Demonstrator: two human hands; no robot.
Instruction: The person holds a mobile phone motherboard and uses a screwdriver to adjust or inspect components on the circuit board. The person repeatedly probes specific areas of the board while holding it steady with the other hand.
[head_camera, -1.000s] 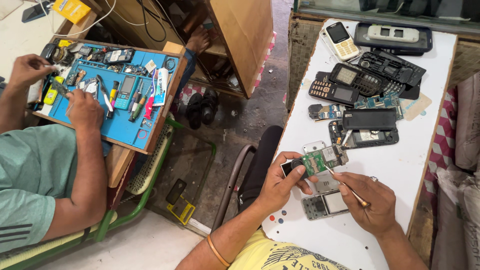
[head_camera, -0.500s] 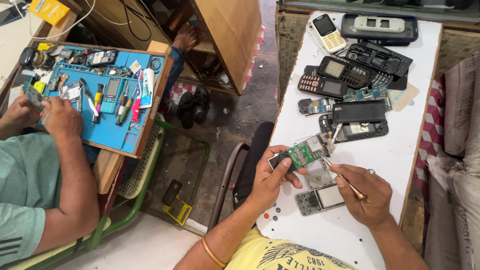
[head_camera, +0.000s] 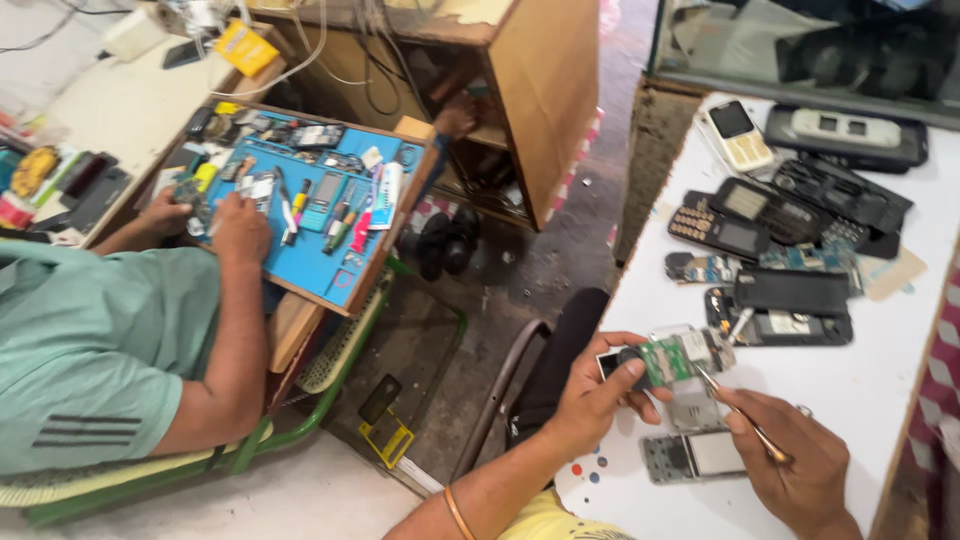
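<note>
My left hand (head_camera: 592, 395) grips a green phone circuit board (head_camera: 672, 358) over the white table (head_camera: 880, 400), near its left edge. My right hand (head_camera: 795, 462) holds a thin metal tool (head_camera: 740, 415) like a pen, its tip touching the board. Just below the board lies an opened grey phone frame (head_camera: 692, 455). Beyond my hands lie several dismantled phones and back covers (head_camera: 790, 225), and a whole cream keypad phone (head_camera: 737, 133) further back.
A person in a green shirt (head_camera: 90, 350) sits at the left, hands on a blue work mat (head_camera: 320, 260) covered with tools and phone parts. A wooden cabinet (head_camera: 520, 90) stands behind. A dark shoe (head_camera: 445, 240) and a metal chair frame (head_camera: 500, 390) are on the floor between.
The view has swung right, so the co-worker and his mat sit further right in frame. My hands keep the board and tool together with little movement.
</note>
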